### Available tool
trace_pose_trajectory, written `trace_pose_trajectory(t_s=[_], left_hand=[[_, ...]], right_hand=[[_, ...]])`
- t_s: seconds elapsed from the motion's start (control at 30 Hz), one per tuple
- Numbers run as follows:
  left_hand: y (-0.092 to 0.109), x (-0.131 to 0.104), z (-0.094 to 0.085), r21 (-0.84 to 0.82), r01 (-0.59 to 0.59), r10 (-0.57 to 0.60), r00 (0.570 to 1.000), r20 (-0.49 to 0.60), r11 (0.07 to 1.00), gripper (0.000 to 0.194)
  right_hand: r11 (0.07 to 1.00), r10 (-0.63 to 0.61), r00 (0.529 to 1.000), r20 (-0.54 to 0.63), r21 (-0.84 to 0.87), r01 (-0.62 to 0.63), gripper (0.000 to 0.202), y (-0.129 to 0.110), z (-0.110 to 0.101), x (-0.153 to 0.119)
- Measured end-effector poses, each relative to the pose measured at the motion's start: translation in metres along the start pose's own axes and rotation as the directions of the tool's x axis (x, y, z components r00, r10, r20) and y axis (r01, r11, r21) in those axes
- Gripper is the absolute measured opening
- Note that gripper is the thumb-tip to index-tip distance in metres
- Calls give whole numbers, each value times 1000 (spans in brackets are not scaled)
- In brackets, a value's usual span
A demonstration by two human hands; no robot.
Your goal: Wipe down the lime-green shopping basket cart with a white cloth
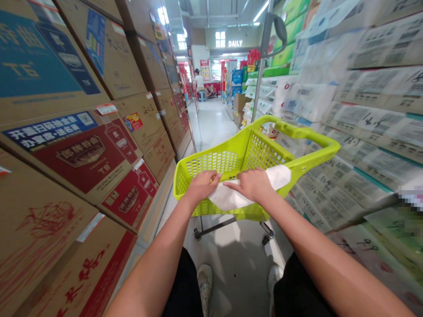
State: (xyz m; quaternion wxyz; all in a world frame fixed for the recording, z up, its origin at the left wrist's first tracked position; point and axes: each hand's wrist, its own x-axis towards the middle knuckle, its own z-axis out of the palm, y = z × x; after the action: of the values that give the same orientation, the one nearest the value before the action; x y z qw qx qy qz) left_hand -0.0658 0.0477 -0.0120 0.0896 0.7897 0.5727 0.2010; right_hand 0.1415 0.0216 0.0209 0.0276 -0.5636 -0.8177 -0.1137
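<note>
A yellow-green shopping cart [211, 159] stands sideways in the middle of the view, its basket showing nothing inside and its handle towards the right. A white cloth [231, 198] lies over the near rim of the basket. My left hand [204, 182] is closed on the left end of the cloth at the rim, thumb and fingers close together. To its right, my right hand [254, 184] grips the cloth and the rim from above, fingers curled over and thumb pointing left. Part of the cloth sticks out to the right of this hand.
Stacked cardboard boxes [132, 119] line the left side. Packs of wrapped paper goods [366, 127] are piled on the right. A grey metal pole [259, 83] rises behind the cart. Farther down the aisle floor [213, 121], a person [199, 81] sits on a blue stool.
</note>
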Motion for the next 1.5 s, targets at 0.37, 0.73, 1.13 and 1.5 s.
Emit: trace_pose_trajectory(t_s=[0.37,0.73,1.13,1.5], left_hand=[[-3,7,2,-124,112,-121,990,-73,986,51],[2,-4,5,-357,-315,328,944,-25,879,31],[-10,3,1,-220,-262,185,930,-317,940,23],[15,-3,3,-61,-60,54,994,-90,996,36]], right_hand=[[971,202,973,-113,-105,-214,66,44,-7,-6],[997,-68,986,-151,36,74,54,-4,16,-14],[973,-224,949,-224,1,230,34,37,-22,-32],[955,-201,903,-379,131,267,67,5,11,-15]])
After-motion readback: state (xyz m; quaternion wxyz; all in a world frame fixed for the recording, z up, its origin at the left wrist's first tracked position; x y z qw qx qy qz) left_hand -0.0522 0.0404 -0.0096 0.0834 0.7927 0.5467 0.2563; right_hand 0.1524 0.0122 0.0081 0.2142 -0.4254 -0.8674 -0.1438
